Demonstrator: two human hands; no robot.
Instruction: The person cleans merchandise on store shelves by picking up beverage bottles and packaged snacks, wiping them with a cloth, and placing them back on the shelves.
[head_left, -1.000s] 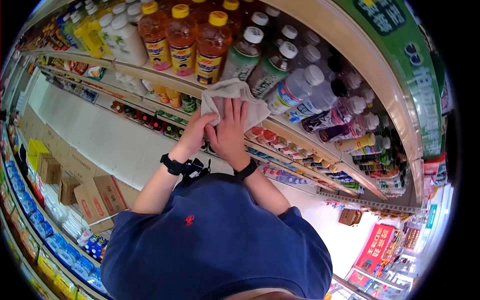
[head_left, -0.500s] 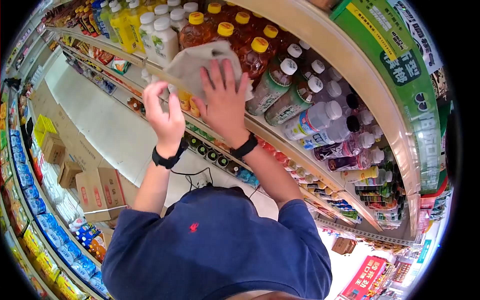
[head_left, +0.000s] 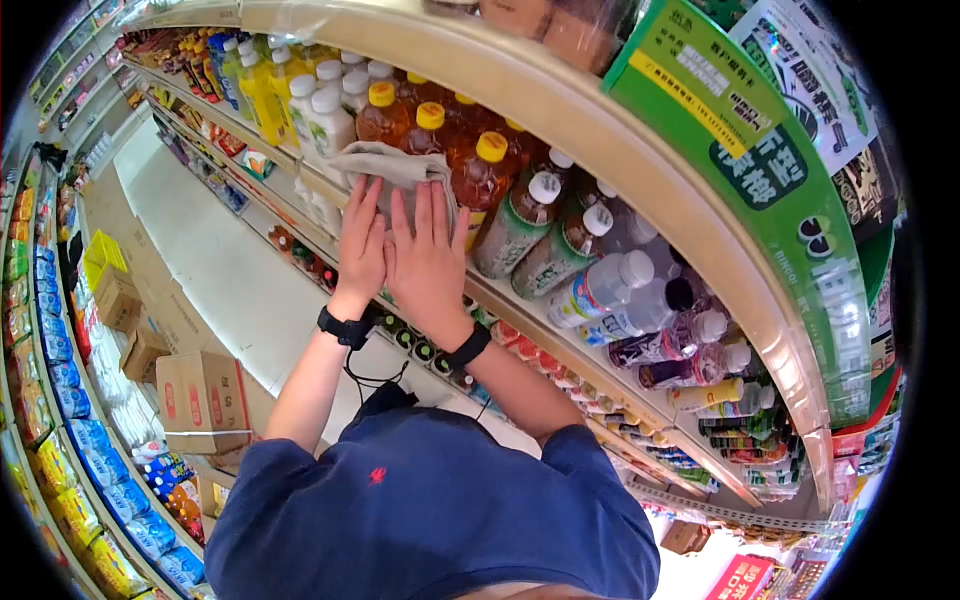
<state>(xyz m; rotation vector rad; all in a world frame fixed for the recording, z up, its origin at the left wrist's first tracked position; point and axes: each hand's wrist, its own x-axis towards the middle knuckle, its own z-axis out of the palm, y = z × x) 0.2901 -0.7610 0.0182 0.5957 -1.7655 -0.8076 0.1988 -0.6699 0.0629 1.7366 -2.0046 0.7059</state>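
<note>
A grey-beige cloth [head_left: 392,164], folded over at its top edge, lies against the front of a drinks shelf [head_left: 490,293]. My right hand [head_left: 428,262] rests flat on the cloth with its fingers stretched out. Beside it, nearly touching, my left hand [head_left: 361,250] has straight fingers on the cloth's lower left part. Right behind the cloth stand amber drink bottles [head_left: 487,170] with yellow caps. White bottles [head_left: 331,125] are to its left, and green-labelled bottles [head_left: 517,222] with white caps are to its right.
Farther right on the shelf are clear water bottles [head_left: 605,285] and dark purple drinks [head_left: 690,365]. A green sign [head_left: 770,200] hangs at upper right. Cardboard boxes [head_left: 203,395] stand in the aisle at left, near a shelf of blue packets [head_left: 100,455]. A black cable [head_left: 375,378] hangs below my hands.
My left hand has come down from the air onto the cloth, next to my right hand. The spread cloth is now folded over at the top. The camera view has shifted.
</note>
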